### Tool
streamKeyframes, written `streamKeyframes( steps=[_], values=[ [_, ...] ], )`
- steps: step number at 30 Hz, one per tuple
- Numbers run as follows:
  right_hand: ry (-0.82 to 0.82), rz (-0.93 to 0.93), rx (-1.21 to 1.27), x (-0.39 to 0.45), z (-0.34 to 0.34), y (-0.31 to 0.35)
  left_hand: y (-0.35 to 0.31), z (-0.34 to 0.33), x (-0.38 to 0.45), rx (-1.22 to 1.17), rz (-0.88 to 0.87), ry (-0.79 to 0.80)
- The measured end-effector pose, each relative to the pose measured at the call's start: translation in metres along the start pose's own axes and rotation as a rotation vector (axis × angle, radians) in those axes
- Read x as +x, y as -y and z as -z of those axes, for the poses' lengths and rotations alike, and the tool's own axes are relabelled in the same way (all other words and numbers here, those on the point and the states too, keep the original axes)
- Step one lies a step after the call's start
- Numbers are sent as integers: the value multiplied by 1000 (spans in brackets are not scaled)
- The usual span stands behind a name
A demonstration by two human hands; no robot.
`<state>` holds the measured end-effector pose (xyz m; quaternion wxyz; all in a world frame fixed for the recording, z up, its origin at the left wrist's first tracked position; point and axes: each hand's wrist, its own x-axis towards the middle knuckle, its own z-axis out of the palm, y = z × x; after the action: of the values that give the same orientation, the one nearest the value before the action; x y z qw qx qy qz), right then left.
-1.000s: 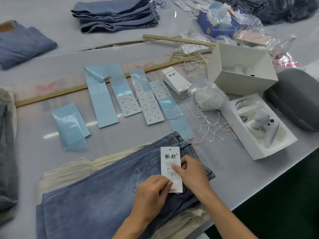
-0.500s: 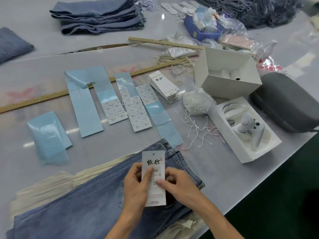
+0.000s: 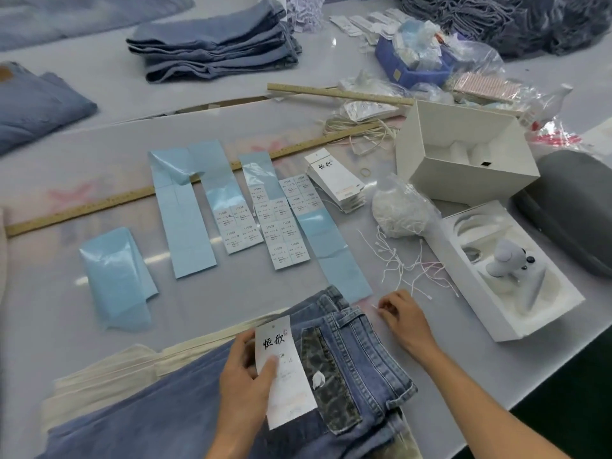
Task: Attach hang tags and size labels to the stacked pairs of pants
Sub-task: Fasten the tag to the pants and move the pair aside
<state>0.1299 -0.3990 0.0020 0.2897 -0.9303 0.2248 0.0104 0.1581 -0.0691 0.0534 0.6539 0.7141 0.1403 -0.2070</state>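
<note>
A blue pair of jeans point(image 3: 364, 356) tops the stack at the near table edge, with cream pants point(image 3: 109, 376) under it. My left hand point(image 3: 243, 376) pinches a white hang tag point(image 3: 288, 376) printed with black characters, held over the jeans' waistband beside a dark patterned patch point(image 3: 331, 392). My right hand point(image 3: 405, 321) rests on the table right of the waistband, its fingertips pinching a thin white string at the edge of the loose strings point(image 3: 407, 263). Size label sheets point(image 3: 286, 226) on blue backing lie beyond the jeans, with a hang tag stack point(image 3: 337, 182) behind them.
A bag of strings point(image 3: 397, 210), an upturned white box point(image 3: 463, 160), an open box holding a white device point(image 3: 516, 273) and a grey case point(image 3: 569, 213) crowd the right. Wooden rulers point(image 3: 82, 210), folded jeans point(image 3: 215, 44) and a blue bin point(image 3: 414, 71) lie further back.
My right hand has let go of the hang tag and moved right to the loose strings. My left hand now holds the tag alone, and the dark waistband patch has come into sight.
</note>
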Motion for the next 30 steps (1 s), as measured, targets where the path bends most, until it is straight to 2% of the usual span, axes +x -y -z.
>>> streamKeyframes(
  steps=[3,5,9,11,14,16,20,25,27,28,30],
  values=[
    [46,25,-69,2,-1,3,-5,-1,-2,68,-17,14],
    [48,-9,-18,2,4,21,-11,-3,-5,76,-47,-7],
    [-139,-10,354,-23,31,93,-28,-6,-14,3,-90,-9],
    [-158,88,508,-52,41,137,-38,-6,-21,-37,-129,9],
    [-166,314,468,-94,36,186,-53,-4,-35,-90,-215,46],
    [-150,389,402,-110,28,202,-61,0,-45,-100,-297,57],
    [-101,403,456,-117,19,215,-70,7,-58,-88,-389,46],
    [-191,412,472,-117,19,221,-71,10,-66,-79,-397,38],
    [-247,381,498,-116,19,222,-71,10,-66,-77,-372,30],
    [-283,299,560,-113,18,221,-71,10,-66,-91,-339,31],
    [-382,-21,839,-105,17,217,-70,10,-66,-148,-247,38]
  ],
)
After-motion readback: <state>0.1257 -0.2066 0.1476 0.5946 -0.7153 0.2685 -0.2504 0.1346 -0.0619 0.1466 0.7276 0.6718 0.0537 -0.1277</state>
